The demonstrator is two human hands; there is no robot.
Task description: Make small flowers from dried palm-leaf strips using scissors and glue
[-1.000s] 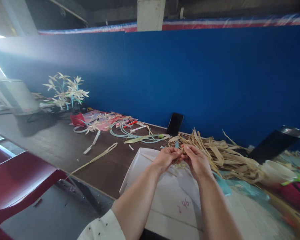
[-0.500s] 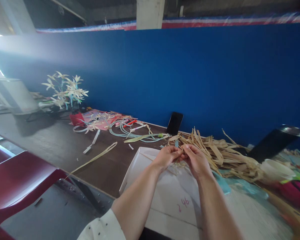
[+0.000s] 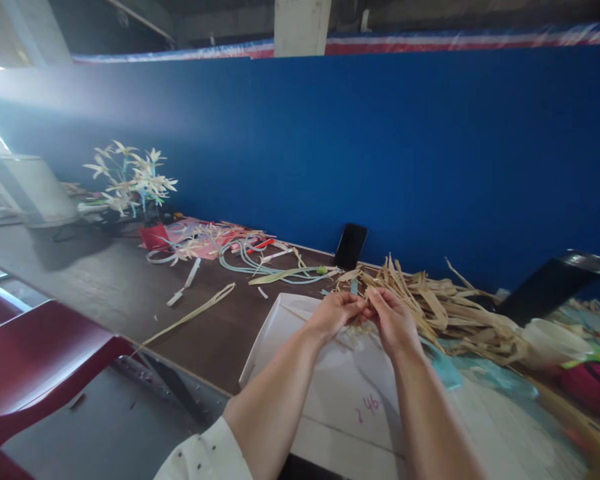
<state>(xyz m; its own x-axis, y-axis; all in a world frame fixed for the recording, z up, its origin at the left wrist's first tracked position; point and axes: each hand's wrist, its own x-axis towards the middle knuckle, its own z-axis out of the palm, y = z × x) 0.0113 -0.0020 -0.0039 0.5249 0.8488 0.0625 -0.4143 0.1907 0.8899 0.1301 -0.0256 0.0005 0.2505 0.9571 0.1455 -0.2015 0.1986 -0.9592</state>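
My left hand point(image 3: 336, 315) and my right hand point(image 3: 393, 320) meet over the far part of a white cardboard tray point(image 3: 330, 393). Thumbs and forefingers of both are pinched together, tip to tip, on a small straw-coloured piece point(image 3: 366, 301). Most of that piece is hidden by the fingers, and its exact kind does not show. Pale scraps point(image 3: 356, 328) lie on the tray below the hands. Just beyond and to the right spreads a heap of dried, tan leaf strips point(image 3: 445, 307), close to my right hand.
A phone point(image 3: 351, 245) leans upright against the blue partition point(image 3: 405, 147). Pale cords point(image 3: 240, 260), pens and scraps lie left of it. Farther left stand a flower arrangement point(image 3: 140, 177) and a white kettle point(image 3: 33, 190). At right are a dark flask point(image 3: 553, 287) and a white bowl point(image 3: 555, 341).
Both hands stay pinched together in nearly the same place, with only slight finger movement. The view has shifted very slightly; nothing else has visibly moved.
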